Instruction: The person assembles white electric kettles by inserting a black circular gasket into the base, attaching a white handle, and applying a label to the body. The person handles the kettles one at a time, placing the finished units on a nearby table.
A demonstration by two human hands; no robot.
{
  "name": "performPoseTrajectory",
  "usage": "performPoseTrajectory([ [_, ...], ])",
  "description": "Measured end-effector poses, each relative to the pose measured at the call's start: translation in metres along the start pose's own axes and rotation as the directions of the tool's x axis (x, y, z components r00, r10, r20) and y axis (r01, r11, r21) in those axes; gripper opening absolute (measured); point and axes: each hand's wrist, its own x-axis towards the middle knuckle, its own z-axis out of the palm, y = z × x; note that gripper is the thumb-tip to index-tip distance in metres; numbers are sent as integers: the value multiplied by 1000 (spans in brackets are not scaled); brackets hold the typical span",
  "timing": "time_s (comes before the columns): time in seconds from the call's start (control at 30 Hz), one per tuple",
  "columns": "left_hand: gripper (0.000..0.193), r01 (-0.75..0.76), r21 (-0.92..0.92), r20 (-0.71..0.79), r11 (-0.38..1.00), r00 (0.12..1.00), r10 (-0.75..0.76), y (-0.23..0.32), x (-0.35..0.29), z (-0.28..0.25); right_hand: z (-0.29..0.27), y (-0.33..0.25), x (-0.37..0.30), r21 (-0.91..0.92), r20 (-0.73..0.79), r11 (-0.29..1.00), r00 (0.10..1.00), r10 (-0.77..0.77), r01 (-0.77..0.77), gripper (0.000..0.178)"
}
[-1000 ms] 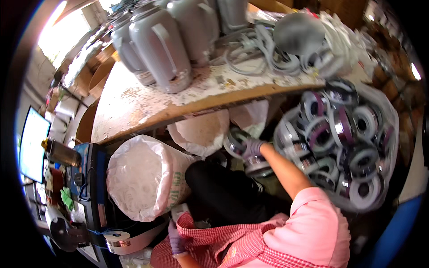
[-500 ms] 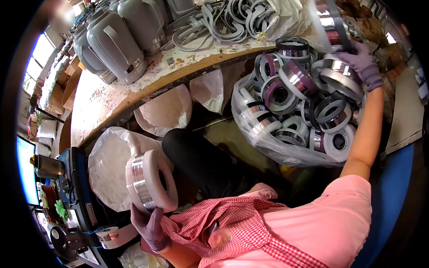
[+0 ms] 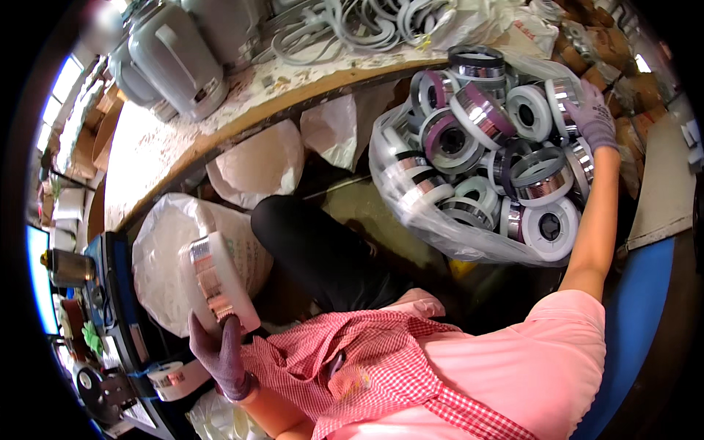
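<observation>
My left hand (image 3: 222, 357), in a purple glove, grips the lower end of a white ring-shaped collar (image 3: 238, 286) with a shiny chrome band. The collar is held upright in front of a clear plastic bag at the left. My right hand (image 3: 594, 117), gloved alike, reaches to the right side of a big clear plastic bag (image 3: 400, 209). Its fingers close round the edge of a white and chrome collar (image 3: 560, 99) there. Several similar collars, some with purple or black rims, are heaped in this bag, among them a white one (image 3: 529, 114) beside that hand.
A worn white bench (image 3: 165, 165) curves across the back, bearing grey jugs (image 3: 176, 59) and a pile of grey handles or straps (image 3: 352, 26). White bags (image 3: 260, 165) hang beneath its edge. A dark machine (image 3: 117, 293) and a lit screen (image 3: 37, 275) stand at the left.
The collar raised near my right hand is no longer up there; that hand is now on a collar in the bag. My left hand and its collar have shifted slightly left, and the collar has turned.
</observation>
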Motion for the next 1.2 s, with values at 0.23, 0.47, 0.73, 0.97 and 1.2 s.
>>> performPoseTrajectory([
  [0.23,41,-399,-68,655,914,673,343,35,2,46,-74,-246,-208,788,-470,-391,55,-881,475,104],
  [0.47,64,-163,-428,95,889,970,224,-3,19,32,-41,-165,-111,533,-496,461,704,-509,709,97],
  [0.73,34,206,-212,8,955,978,-209,-79,-4,-43,70,-91,50,-284,-235,808,779,-581,517,103],
  [0.97,59,41,305,637,952,734,-236,-171,-50,22,8,-237,70,-30,-53,620,618,-784,784,51],
  [1.2,52,313,90,698,945,657,-284,-226,-89,103,79,-559,-185,767,156,-305,-624,-766,565,56],
])
